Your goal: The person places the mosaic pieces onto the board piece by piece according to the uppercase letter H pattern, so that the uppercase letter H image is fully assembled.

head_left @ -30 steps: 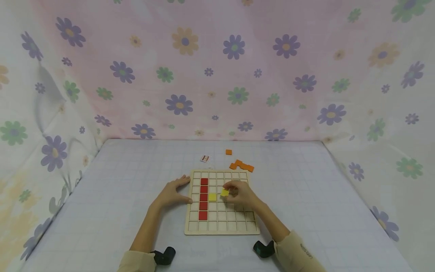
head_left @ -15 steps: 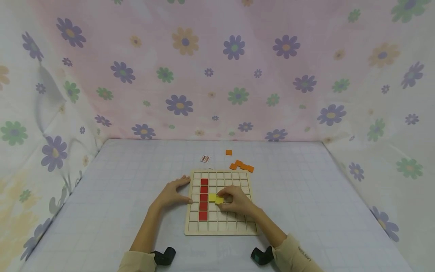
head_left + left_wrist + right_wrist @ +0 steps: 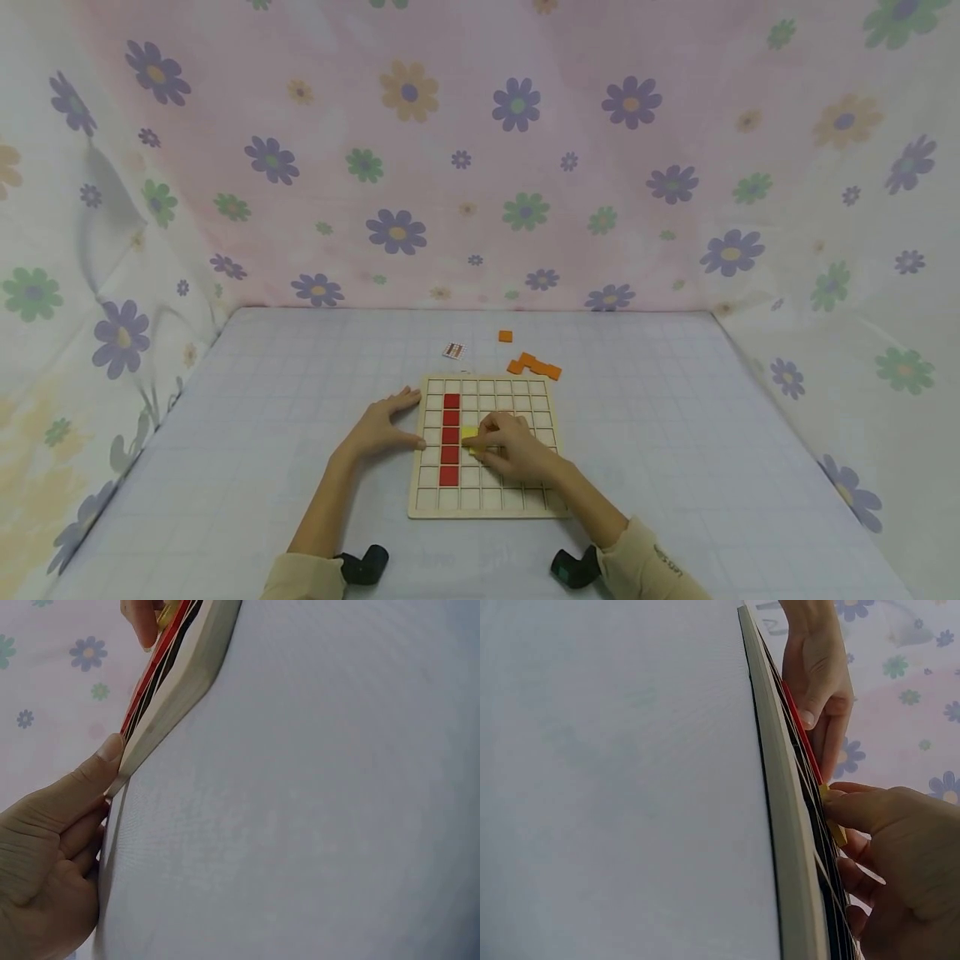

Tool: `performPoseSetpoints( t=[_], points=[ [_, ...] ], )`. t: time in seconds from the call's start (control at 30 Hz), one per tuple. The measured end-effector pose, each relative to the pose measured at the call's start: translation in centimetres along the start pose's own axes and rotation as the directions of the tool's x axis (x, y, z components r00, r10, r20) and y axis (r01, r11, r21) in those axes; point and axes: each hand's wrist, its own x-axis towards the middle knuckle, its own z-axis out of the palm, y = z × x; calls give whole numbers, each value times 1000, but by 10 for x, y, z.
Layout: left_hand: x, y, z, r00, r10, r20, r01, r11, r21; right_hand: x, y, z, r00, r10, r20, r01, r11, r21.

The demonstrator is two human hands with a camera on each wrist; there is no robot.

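Observation:
The wooden grid board [image 3: 491, 503] lies flat on the table, with a column of several red tiles [image 3: 449, 435] in its cells. A yellow tile [image 3: 469, 432] sits to the right of that column, partly covered by fingers. My right hand [image 3: 517, 450] pinches another yellow tile [image 3: 841, 833] between thumb and fingers, low over the board beside the first one. At the board's left edge rests my left hand [image 3: 378, 429], thumb and fingers spread apart. In the left wrist view the thumb [image 3: 94, 769] touches the board's side.
Beyond the board lie several orange tiles [image 3: 534, 365], with one orange tile [image 3: 506, 337] farther back. A small printed card [image 3: 453, 351] is to their left. Flowered cloth [image 3: 480, 167] rises behind and on both sides of the table.
My right hand has moved left and slightly toward me with its yellow tile, reaching the yellow tile on the board. My left hand has stayed at the board's edge.

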Motion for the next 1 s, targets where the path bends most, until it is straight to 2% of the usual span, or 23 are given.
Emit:
performPoseSetpoints(
  t=[0.17,0.53,0.77,1.0],
  points=[
    [1,2,0,1000,-18,3,18,1000,0,-1,-2,-2,999,32,33,-31,999,-22],
    [1,3,-1,1000,-15,3,15,1000,7,-5,-6,-5,994,88,62,-82,992,-92],
    [0,2,0,1000,-24,-4,24,1000,16,-3,-7,-5,994,85,62,-79,993,-91],
    [-3,6,-1,1000,-7,-4,7,1000,9,1,-5,-7,997,67,43,-60,988,-145]
  ],
)
